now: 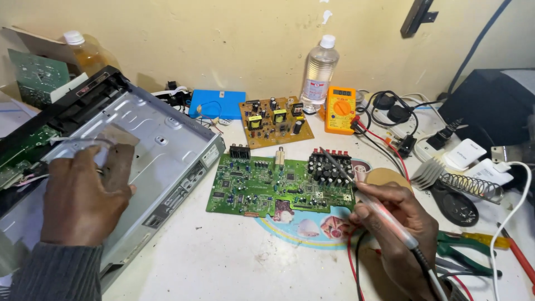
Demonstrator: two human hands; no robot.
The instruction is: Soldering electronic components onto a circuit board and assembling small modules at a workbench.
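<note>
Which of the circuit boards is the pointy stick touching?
The big green board in the middle: the probe in the right hand points onto it. The brown board lies behind, untouched.

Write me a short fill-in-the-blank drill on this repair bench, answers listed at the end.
1. The right hand holds a soldering iron whose tip reaches over the ____ circuit board.
2. The left hand rests on the open metal ____.
3. The clear bottle by the wall has a ____ cap.
4. The multimeter beside the bottle is ____.

Missing words: green; chassis; white; orange
</note>
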